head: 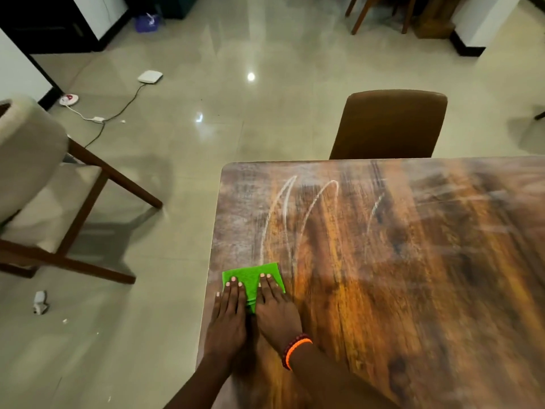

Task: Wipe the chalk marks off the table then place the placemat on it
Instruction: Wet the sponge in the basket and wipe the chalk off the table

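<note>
wiping had barely started

both hands (250, 314) lay flat, fingers (236, 287) released, pressing the green cloth (250, 276) low-centre; long firm strokes should reach the chalk marks (295, 214) above.

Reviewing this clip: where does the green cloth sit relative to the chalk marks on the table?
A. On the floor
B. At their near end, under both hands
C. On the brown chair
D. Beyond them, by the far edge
B: the green cloth lies flat under the left hand and right hand, with the chalk marks stretching away beyond it.
</note>
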